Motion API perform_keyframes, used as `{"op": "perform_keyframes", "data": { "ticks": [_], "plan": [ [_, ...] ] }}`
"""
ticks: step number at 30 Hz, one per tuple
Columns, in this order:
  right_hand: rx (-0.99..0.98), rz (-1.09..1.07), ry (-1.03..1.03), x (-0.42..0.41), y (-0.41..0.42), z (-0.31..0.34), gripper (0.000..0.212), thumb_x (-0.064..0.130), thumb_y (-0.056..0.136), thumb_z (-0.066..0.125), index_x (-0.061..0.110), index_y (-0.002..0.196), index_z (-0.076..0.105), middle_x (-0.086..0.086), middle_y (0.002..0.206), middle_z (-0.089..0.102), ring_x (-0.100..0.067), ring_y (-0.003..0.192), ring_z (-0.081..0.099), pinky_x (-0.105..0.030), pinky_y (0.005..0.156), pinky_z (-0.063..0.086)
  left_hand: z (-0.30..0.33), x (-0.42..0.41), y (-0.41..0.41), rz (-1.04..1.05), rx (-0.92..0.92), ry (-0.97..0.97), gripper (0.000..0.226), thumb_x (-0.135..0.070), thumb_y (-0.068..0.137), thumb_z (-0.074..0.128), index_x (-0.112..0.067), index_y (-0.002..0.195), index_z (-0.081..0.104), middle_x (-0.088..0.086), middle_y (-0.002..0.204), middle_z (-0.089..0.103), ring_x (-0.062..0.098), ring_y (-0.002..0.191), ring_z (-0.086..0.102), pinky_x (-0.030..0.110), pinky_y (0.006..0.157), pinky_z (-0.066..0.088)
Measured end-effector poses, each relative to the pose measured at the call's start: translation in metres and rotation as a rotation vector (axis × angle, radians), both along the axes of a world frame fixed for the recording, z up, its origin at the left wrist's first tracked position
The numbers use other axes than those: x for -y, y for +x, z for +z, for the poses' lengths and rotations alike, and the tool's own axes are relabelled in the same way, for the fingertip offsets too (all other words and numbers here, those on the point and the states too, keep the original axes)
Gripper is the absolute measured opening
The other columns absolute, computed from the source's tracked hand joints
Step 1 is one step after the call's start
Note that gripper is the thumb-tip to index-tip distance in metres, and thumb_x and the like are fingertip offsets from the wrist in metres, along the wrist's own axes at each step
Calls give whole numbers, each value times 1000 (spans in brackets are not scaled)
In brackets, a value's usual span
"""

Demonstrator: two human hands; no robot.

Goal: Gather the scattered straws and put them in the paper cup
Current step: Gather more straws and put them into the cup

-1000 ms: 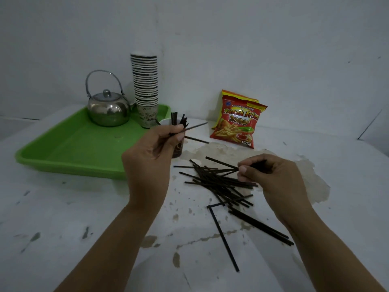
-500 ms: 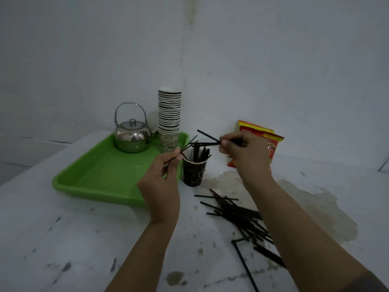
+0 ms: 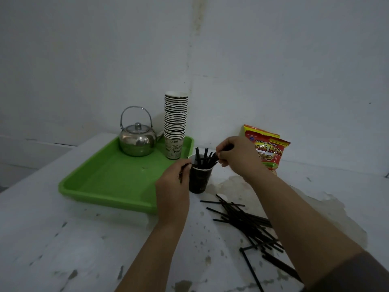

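Note:
A dark paper cup [image 3: 199, 182] stands on the white table just right of the green tray, with several black straws [image 3: 205, 158] sticking up out of it. My right hand [image 3: 236, 155] is over the cup's right rim, fingers pinched on a black straw whose end is in the cup. My left hand [image 3: 173, 186] is against the cup's left side and pinches another black straw [image 3: 182, 170]. A loose pile of black straws [image 3: 246, 222] lies on the table to the right, partly hidden by my right forearm.
A green tray [image 3: 109, 182] at the left holds a metal kettle [image 3: 137, 140] and a tall stack of paper cups [image 3: 175, 125]. A red and yellow snack bag [image 3: 268, 148] leans against the wall behind my right hand. The table top is stained and chipped.
My right hand lifted a straw from the pile, carried it to the cup and lowered it in. My left hand dropped beside the cup. The camera tilted up.

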State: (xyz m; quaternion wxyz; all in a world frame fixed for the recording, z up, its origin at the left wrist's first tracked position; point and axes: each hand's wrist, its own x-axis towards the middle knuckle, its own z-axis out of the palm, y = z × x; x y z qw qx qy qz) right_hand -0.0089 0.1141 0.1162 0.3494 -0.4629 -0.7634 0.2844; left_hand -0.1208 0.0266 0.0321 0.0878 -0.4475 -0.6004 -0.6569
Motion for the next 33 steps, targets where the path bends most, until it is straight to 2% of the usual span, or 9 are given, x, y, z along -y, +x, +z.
{"op": "perform_keyframes", "data": {
  "ticks": [2, 4, 8, 11, 15, 18, 23, 29, 33],
  "plan": [
    [106, 7, 76, -3, -9, 2, 17, -3, 81, 58, 12, 74, 61, -15, 86, 68, -26, 71, 65, -35, 69, 57, 1, -1, -1, 3, -44, -29, 17, -6, 86, 60, -5, 102, 68, 8, 94, 72, 9, 80, 60, 5, 74, 41],
    [166, 38, 111, -4, -18, 6, 10, 2, 81, 62, 9, 88, 62, -15, 96, 67, -27, 81, 65, -39, 78, 56, 3, -3, -4, -15, -79, -68, 19, -6, 87, 59, -6, 105, 68, 9, 97, 72, 12, 83, 63, 9, 76, 40],
    [205, 61, 155, -5, -28, 14, 38, 19, 82, 67, 9, 116, 54, -12, 112, 60, -20, 88, 58, -27, 73, 47, 16, -14, -11, -61, -105, -121, 28, -3, 86, 61, -7, 113, 64, 12, 101, 71, 13, 84, 62, 14, 76, 42],
    [188, 57, 211, -3, -26, 21, 45, 22, 85, 63, 12, 125, 49, -12, 120, 56, -20, 88, 58, -26, 74, 43, 30, -21, -14, -132, -64, -149, 35, 0, 86, 59, -8, 120, 58, 11, 101, 70, 15, 83, 63, 19, 75, 47],
    [82, 61, 263, 5, -13, 24, 38, 16, 89, 56, 16, 127, 49, -9, 125, 57, -22, 102, 59, -32, 88, 46, 42, -26, -19, -290, 42, -195, 45, 8, 87, 51, -14, 127, 53, 0, 87, 67, 13, 79, 66, 25, 72, 56],
    [-77, 72, 220, 13, 8, 19, 31, 12, 90, 53, 17, 120, 54, -3, 119, 61, -17, 89, 65, -32, 83, 53, 43, -22, -20, -387, 172, -196, 53, 13, 85, 49, -19, 126, 53, -11, 91, 62, 11, 78, 66, 18, 59, 56],
    [-194, 57, 91, 35, 59, -13, 20, 9, 90, 51, 15, 107, 61, -2, 101, 67, -12, 79, 67, -19, 70, 56, 34, 4, -4, -447, 306, -61, 37, 3, 86, 57, -16, 117, 59, -6, 106, 64, 10, 67, 66, 18, 49, 52],
    [-76, 0, 0, 62, 112, -62, 17, 13, 88, 57, 28, 88, 66, 9, 85, 70, -8, 75, 67, -27, 74, 56, 6, 19, 45, -450, 115, -172, 23, -9, 88, 59, -22, 106, 63, -6, 89, 68, 6, 67, 66, 18, 57, 55],
    [36, -11, 59, 71, 139, -79, 17, 15, 86, 61, 31, 85, 64, 16, 84, 67, 4, 76, 62, -3, 64, 44, -9, 21, 74, -571, -230, -351, 19, -15, 89, 58, -22, 104, 66, -8, 95, 68, 1, 79, 59, 5, 68, 44]
  ]
}}
